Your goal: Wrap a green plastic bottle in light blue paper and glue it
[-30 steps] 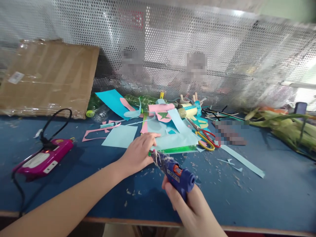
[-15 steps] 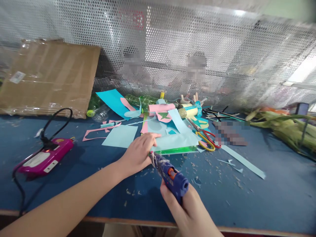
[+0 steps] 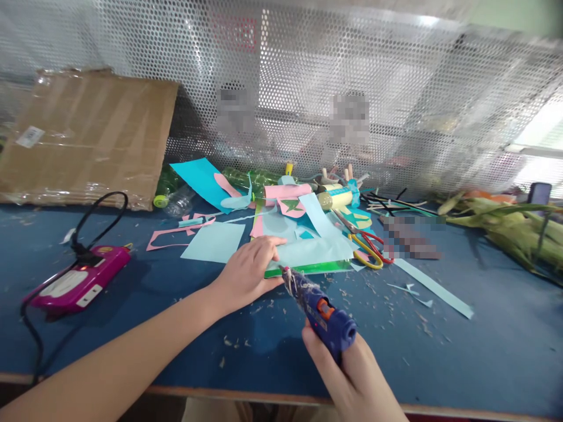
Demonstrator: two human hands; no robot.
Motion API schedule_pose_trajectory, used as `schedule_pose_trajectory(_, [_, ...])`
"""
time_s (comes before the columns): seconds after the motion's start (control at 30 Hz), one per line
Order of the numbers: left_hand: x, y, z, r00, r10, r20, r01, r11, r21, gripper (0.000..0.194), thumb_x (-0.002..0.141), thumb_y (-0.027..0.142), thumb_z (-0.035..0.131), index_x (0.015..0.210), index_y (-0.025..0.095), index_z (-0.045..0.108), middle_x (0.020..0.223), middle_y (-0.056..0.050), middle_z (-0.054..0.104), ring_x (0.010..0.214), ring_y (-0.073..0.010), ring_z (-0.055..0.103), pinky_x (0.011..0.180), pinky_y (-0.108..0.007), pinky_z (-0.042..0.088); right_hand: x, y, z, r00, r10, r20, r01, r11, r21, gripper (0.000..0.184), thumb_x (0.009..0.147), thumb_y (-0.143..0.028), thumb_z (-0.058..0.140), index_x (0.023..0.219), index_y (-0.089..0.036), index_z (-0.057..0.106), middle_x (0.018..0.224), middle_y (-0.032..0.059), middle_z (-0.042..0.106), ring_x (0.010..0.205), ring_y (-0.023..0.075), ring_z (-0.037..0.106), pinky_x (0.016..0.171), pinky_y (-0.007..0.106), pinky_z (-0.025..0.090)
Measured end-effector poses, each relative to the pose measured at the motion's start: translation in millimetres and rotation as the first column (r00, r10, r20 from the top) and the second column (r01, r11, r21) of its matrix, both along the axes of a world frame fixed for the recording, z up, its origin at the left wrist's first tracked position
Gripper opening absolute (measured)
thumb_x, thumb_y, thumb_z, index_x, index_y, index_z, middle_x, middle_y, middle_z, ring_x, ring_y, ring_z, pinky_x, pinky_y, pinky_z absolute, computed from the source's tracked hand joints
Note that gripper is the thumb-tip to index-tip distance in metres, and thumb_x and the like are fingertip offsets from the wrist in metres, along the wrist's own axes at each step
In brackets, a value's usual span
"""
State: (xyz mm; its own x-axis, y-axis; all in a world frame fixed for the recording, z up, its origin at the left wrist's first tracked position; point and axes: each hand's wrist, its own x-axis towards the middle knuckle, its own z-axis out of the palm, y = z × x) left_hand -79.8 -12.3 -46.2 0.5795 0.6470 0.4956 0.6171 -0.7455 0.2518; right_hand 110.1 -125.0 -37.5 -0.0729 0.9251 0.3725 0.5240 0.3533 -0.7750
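My right hand (image 3: 347, 369) is wrapped around the handle of a blue hot glue gun (image 3: 325, 313). White strands cling to the gun's front part, and its nozzle points up and left at a green plastic strip (image 3: 314, 268). The strip lies along the near edge of a light blue paper sheet (image 3: 312, 252). At the sheet's left end, my left hand (image 3: 255, 266) is closed on the paper, thumb low by the strip and fingers on top. Whether the nozzle touches the strip, I cannot tell.
Scissors (image 3: 367, 249) with red and yellow handles lie right of the sheet. Paper scraps (image 3: 213, 241) and plastic bottles (image 3: 257, 179) crowd the back. A purple power strip (image 3: 83, 281) with a black cord sits left. Cardboard (image 3: 92, 138) leans on perforated metal (image 3: 299, 64); husks (image 3: 505, 228) lie right.
The glue gun in my right hand has moved right along the green strip, and its nozzle now stands clear of my left fingers. My left hand has stayed in place.
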Motion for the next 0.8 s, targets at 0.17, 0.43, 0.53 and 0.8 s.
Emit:
schedule_pose_trajectory(0.17, [0,-1,0.4,1.000,-0.017,-0.001,0.017,0.999,0.041,0.044,0.083,0.014,0.061,0.117,0.024,0.035,0.114,-0.010,0.060,0.108,-0.0293,0.061,0.081,-0.043,0.052,3,-1,-4.8,1.000,-0.022,-0.005,0.021,0.999,-0.025,0.040,0.094,-0.053,0.045,0.083,-0.021,0.067,0.085,0.0099,0.072,0.076,0.0227,0.067,0.064,0.026,0.054])
schedule_pose_trajectory(0.43, [-1,-3,2.2,1.000,-0.012,-0.002,0.012,1.000,-0.012,0.040,0.073,0.005,0.051,0.108,0.023,0.042,0.125,-0.011,0.057,0.116,-0.0294,0.056,0.087,-0.043,0.049,-12,-1,-8.2,0.999,-0.002,0.035,0.002,1.000,-0.005,0.037,0.095,-0.049,0.043,0.087,-0.020,0.065,0.082,0.0098,0.069,0.076,0.0230,0.067,0.063,0.027,0.054])
schedule_pose_trajectory(0.53, [-2,-3,3.6,1.000,-0.018,0.011,0.018,1.000,-0.026,0.037,0.075,0.007,0.052,0.107,0.023,0.044,0.125,-0.011,0.058,0.115,-0.0295,0.057,0.088,-0.044,0.050,-16,0,-11.8,0.995,0.035,0.090,-0.034,0.999,-0.006,0.036,0.096,-0.047,0.041,0.091,-0.019,0.063,0.080,0.0094,0.068,0.072,0.0217,0.066,0.056,0.026,0.052])
schedule_pose_trajectory(0.8, [-2,-2,0.7,0.999,-0.044,0.016,0.043,0.999,0.022,0.044,0.078,0.006,0.052,0.116,0.022,0.040,0.125,-0.012,0.057,0.114,-0.0293,0.057,0.085,-0.042,0.050,-15,-3,-14.8,0.995,0.004,0.104,-0.008,0.999,0.036,0.037,0.097,-0.048,0.038,0.084,-0.021,0.059,0.078,0.0081,0.065,0.061,0.0201,0.062,0.049,0.026,0.048])
